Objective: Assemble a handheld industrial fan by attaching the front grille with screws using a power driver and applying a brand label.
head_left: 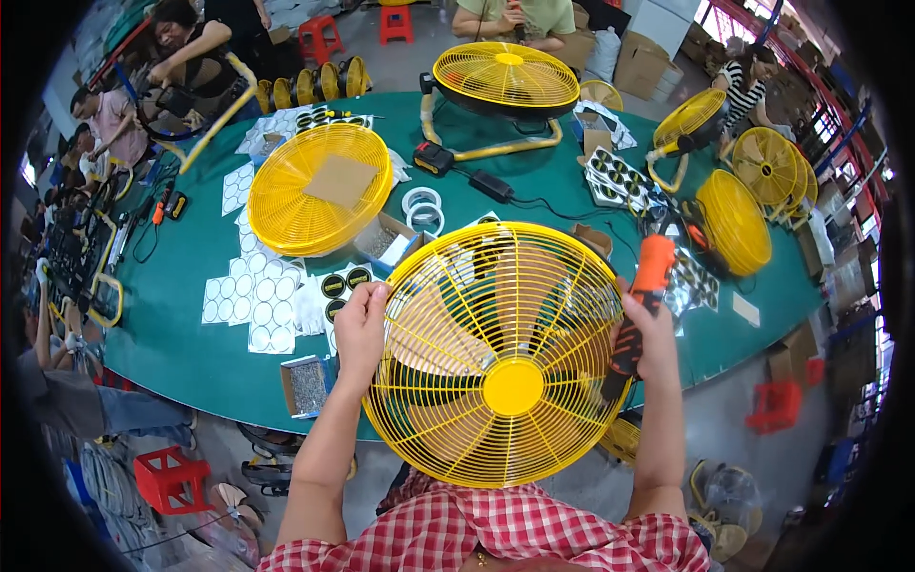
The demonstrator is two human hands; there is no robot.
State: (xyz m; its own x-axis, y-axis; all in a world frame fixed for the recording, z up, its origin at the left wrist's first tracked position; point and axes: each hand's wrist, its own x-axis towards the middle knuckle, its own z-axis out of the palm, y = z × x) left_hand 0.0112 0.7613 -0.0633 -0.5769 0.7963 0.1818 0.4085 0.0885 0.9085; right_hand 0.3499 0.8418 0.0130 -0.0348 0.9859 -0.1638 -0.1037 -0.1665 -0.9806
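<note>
A round fan with a yellow wire grille and a yellow centre cap is tilted up in front of me, its pale blades showing through the wires. My left hand is closed on the upper left of its rim. On the opposite side, my right hand wraps round an orange-and-black power screwdriver, pressed close against the fan's right rim. The screwdriver's orange end points up; its lower part is against the grille edge. The fingers of my right hand are partly hidden behind the tool and rim.
The green table bears a stack of yellow grilles, tape rolls, round sticker sheets, a box of screws and a black adapter with its cord. An assembled fan stands at the far side. Several people work around.
</note>
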